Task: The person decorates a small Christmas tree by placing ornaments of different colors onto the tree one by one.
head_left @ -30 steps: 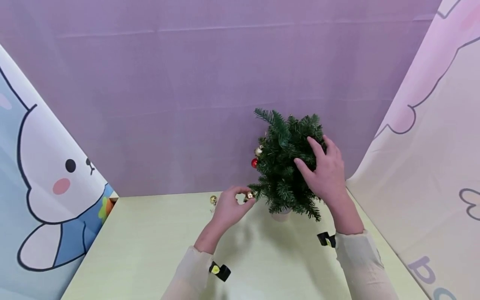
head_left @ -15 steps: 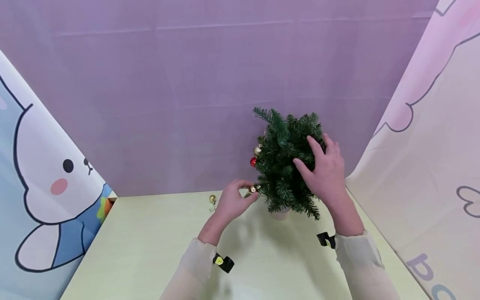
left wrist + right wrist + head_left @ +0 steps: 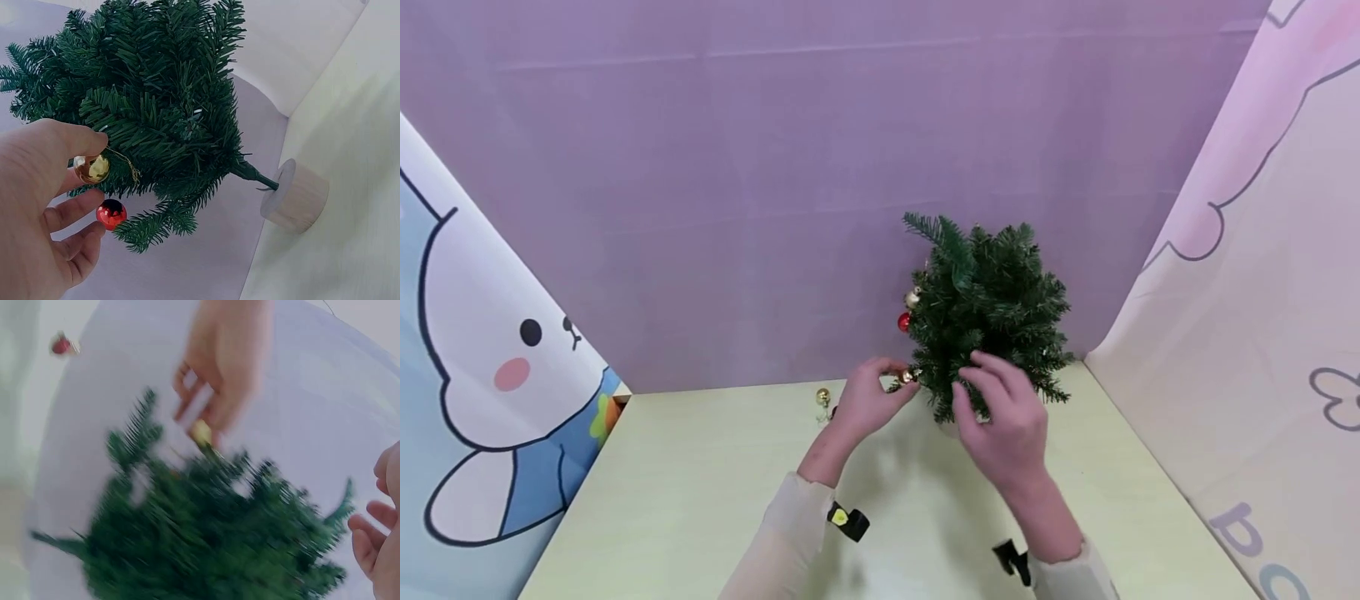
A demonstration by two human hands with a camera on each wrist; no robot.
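Note:
A small artificial Christmas tree point(image 3: 1000, 292) stands towards the back of the table, its round wooden base point(image 3: 297, 200) visible in the left wrist view. My left hand point(image 3: 868, 404) pinches a shiny gold ball ornament point(image 3: 92, 169) between thumb and finger, right at a lower left branch. From the ball trails a thin gold loop point(image 3: 128, 162). Past the lower fingers shows a red ball ornament point(image 3: 111, 214). My right hand point(image 3: 1007, 429), fingers loosely bent and holding nothing, is in front of the tree's lower right side.
A gold ball point(image 3: 823, 395) lies on the table left of my left hand; a red ornament point(image 3: 835, 412) beside it is partly hidden. A pale gold ball point(image 3: 912, 297) hangs on the tree's left side. Purple cloth point(image 3: 737, 208) stands close behind the tree.
My right hand has come off the tree's right side and moved down and left. My left hand has brought the gold ball slightly right and up, against the branch.

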